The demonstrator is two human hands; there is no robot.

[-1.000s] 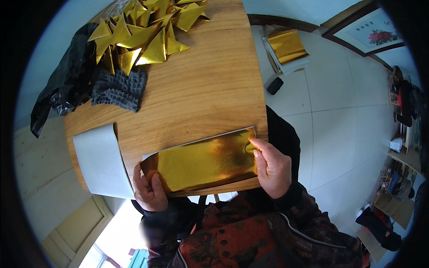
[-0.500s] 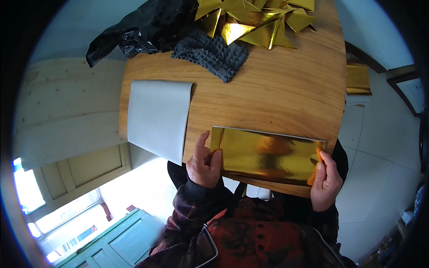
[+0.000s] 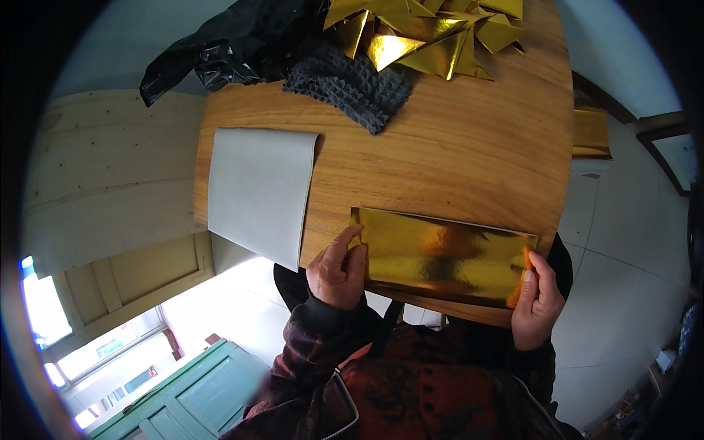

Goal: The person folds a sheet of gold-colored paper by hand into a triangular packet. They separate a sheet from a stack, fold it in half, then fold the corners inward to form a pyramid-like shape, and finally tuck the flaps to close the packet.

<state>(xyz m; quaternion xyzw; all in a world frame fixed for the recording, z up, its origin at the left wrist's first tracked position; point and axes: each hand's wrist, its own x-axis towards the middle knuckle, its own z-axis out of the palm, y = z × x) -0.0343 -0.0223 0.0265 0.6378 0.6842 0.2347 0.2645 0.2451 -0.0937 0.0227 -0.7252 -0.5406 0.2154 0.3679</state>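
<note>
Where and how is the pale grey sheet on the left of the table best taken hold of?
Probably by the near right corner of the pale grey sheet, coming from the person's side and pinching above and below: that corner reaches the near edge of the wooden table, while the rest lies broad and rather flat. The left hand is nearest, at the gold foil sheet.

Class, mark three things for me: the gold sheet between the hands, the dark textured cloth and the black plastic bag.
Gold sheet [image 3: 444, 257]: head view, middle of its shiny face.
Textured cloth [image 3: 352, 86]: head view, centre of its bumpy top.
Black bag [image 3: 242, 44]: head view, its crumpled middle.
</note>
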